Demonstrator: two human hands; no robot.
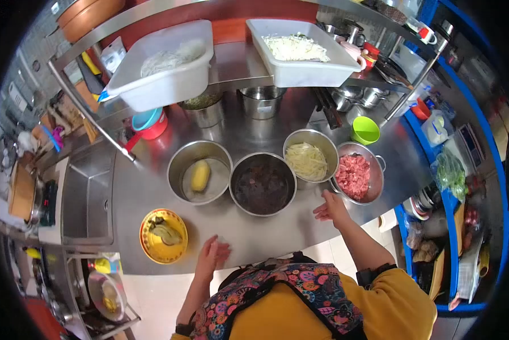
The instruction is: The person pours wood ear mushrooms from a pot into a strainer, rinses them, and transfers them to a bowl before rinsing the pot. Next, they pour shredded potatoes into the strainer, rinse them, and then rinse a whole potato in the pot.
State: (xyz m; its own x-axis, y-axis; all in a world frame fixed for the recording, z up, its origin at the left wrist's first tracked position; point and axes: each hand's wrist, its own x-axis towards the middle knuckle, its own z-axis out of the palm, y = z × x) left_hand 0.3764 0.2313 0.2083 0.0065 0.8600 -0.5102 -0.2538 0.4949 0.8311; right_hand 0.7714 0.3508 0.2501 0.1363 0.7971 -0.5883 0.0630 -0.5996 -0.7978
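Observation:
My left hand (212, 255) rests at the near edge of the steel counter (277, 226), fingers curled over something pale and small that I cannot make out. My right hand (331, 208) lies open on the counter, fingers spread, just below the bowl of shredded pale vegetable (310, 160) and the pan of chopped raw meat (356, 177). A dark-filled steel bowl (263, 184) sits between my hands, further back. Left of it a steel bowl (200, 170) holds a peeled potato (200, 175) in water. A yellow basket (162, 236) with scraps sits left of my left hand.
A sink (87, 195) lies at the left. Two white tubs (164, 71) (302, 51) of shredded food stand on the raised shelf. A green cup (365, 130), a red and blue cup (149, 123) and steel pots (260, 101) stand behind the bowls. Blue shelving (453, 187) runs along the right.

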